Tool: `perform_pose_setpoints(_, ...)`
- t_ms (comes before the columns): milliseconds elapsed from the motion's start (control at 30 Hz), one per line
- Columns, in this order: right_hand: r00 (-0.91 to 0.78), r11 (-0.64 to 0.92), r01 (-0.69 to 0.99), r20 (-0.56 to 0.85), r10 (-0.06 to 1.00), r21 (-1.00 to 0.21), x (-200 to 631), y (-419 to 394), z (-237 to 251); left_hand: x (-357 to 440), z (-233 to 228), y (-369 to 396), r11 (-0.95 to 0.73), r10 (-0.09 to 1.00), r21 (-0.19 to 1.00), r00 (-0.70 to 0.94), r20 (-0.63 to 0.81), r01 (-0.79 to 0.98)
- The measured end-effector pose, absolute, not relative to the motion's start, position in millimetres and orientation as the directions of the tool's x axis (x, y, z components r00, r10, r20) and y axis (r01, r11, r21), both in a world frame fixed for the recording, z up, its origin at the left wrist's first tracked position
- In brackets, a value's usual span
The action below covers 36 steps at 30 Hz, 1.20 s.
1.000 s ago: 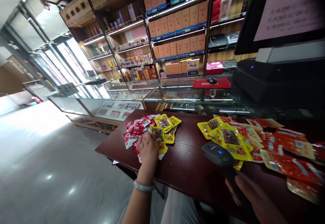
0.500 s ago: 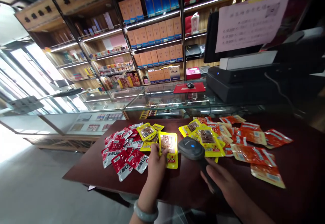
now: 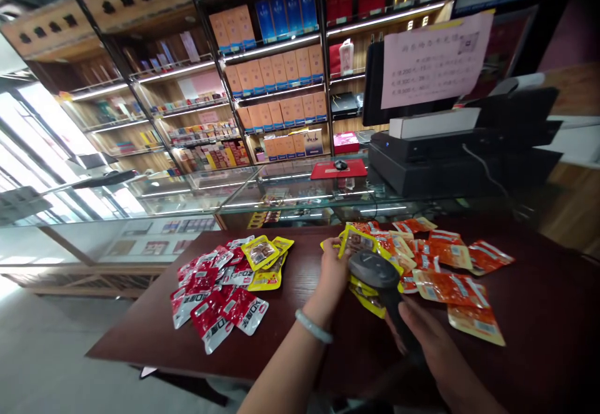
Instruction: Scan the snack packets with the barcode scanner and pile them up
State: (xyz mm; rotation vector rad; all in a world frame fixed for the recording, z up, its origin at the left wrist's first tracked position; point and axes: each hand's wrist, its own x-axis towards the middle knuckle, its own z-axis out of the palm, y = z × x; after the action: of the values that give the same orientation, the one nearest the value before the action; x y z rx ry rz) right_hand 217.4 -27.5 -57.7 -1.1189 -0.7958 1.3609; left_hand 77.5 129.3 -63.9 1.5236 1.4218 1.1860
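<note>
Your left hand (image 3: 332, 268) pinches a yellow foil snack packet (image 3: 359, 241) at the black handheld barcode scanner (image 3: 374, 269), which your right hand (image 3: 424, 333) grips. It looks like the scanning step. Next, hold the packet's barcode flat under the scanner head.

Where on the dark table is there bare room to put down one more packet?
The table is bare along its near left edge, in front of the red packets, and at its right end past the orange packets. Between the two piles it is crowded: left hand, yellow packet, right hand, scanner.

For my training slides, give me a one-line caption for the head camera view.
Left hand lifts a yellow snack packet before the barcode scanner gripped by the right hand.
</note>
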Motion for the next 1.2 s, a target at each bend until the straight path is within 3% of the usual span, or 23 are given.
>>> perform_pose_setpoints(133, 0.179, -0.173, -0.333, -0.242, 0.954, -0.927, 221.7, -33.5, -59.5, 97.2, -59.4, 131.2, -0.27, 0.961, 0.816, 0.084, 0.265, 0.511)
perform_pose_setpoints(267, 0.155, -0.208, -0.266, -0.255, 0.955, -0.941, 223.5, -33.6, -59.4, 65.4, -48.6, 132.6, -0.29, 0.92, 0.637, 0.024, 0.392, 0.714)
perform_pose_setpoints(400, 0.105, -0.224, -0.262, -0.258, 0.96, -0.939, 217.8, -31.3, -58.1, -16.5, -35.8, 146.7, -0.03, 0.894, 0.487, -0.194, 0.403, 0.873)
perform_pose_setpoints(533, 0.076, -0.235, -0.307, -0.27, 0.96, -0.922, 201.0, -29.9, -59.3, -98.8, -28.6, 154.2, 0.381, 0.809, 0.367, -0.498, 0.312, 0.849)
perform_pose_setpoints(700, 0.079, -0.255, -0.342, -0.298, 0.951, -0.904, 177.6, -26.7, -58.1, -135.2, -36.7, 151.2, 0.487, 0.832, 0.274, -0.536, 0.144, 0.829)
perform_pose_setpoints(900, 0.029, -0.238, -0.311, -0.26, 0.965, -0.92, 165.9, -21.6, -57.3, -137.8, -42.5, 161.9, 0.466, 0.858, 0.307, -0.508, 0.071, 0.83)
perform_pose_setpoints(1067, 0.029, -0.215, -0.327, -0.237, 0.971, -0.92, 166.9, -22.5, -61.1, -148.3, -42.2, 159.7, 0.344, 0.905, 0.544, -0.425, 0.025, 0.765)
perform_pose_setpoints(1200, 0.02, -0.228, -0.352, -0.25, 0.968, -0.908, 167.7, -25.7, -57.2, -139.0, -42.2, 144.8, 0.268, 0.911, 0.611, -0.402, 0.09, 0.744)
